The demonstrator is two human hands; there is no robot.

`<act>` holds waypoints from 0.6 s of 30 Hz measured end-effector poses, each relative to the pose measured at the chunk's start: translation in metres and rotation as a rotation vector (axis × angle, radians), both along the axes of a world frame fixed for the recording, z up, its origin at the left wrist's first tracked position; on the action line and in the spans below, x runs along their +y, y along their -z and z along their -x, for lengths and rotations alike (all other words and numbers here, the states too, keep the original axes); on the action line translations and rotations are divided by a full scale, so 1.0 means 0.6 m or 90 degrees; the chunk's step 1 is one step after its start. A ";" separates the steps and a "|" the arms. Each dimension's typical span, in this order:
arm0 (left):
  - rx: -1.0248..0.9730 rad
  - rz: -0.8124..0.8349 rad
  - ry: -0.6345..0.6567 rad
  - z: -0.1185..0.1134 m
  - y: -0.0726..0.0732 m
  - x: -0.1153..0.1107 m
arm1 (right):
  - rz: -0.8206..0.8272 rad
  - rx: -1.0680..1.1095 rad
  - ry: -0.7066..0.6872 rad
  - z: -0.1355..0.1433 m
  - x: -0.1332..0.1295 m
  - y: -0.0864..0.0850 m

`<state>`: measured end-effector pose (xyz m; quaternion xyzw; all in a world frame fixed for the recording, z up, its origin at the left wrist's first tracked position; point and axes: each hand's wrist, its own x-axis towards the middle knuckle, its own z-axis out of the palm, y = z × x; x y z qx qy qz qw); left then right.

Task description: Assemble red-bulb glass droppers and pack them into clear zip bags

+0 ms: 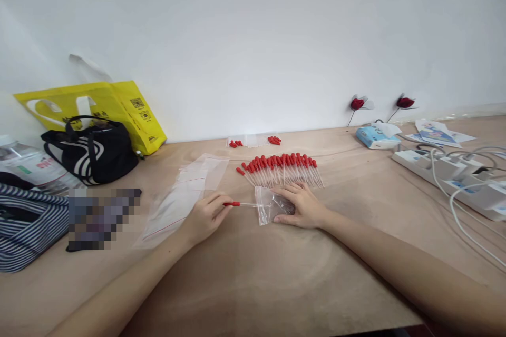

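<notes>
Between the fingertips of my left hand (207,217) is the red rubber bulb of a glass dropper (247,205). Its clear tube points right, and the tip reaches the mouth of a small clear zip bag (265,210). My right hand (302,205) grips that bag, thumb at the near side and fingers across the far side, against the table. Just beyond lies a fanned row of red-bulbed droppers (284,163), tubes toward me. More clear zip bags (177,200) lie overlapping to the left of the row.
Loose red bulbs (274,140) lie in two small groups near the wall. A black bag (93,150) and a yellow tote (146,121) stand at the left, with a striped bag (31,226) nearer. At the right are a tissue pack (377,138) and a power strip (446,179) with cables.
</notes>
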<state>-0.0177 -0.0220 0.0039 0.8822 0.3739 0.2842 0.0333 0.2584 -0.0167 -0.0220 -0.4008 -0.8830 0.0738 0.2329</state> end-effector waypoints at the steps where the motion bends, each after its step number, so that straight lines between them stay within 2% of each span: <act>1: -0.014 0.014 0.004 -0.013 0.000 -0.005 | 0.000 -0.001 -0.001 0.002 0.000 -0.001; 5: -0.106 0.131 -0.038 -0.062 0.007 -0.019 | -0.004 -0.006 -0.014 0.009 -0.002 -0.004; 8: -0.198 0.237 -0.093 -0.090 0.023 -0.019 | -0.011 -0.003 -0.024 0.013 -0.003 -0.004; 11: -0.284 0.315 -0.098 -0.107 0.040 -0.014 | -0.015 -0.001 -0.023 0.016 -0.004 -0.002; 14: -0.273 0.329 -0.068 -0.111 0.049 -0.012 | -0.012 -0.002 -0.021 0.012 -0.004 -0.002; 18: -0.206 0.331 -0.060 -0.102 0.045 -0.010 | 0.017 0.026 -0.051 -0.013 0.002 0.000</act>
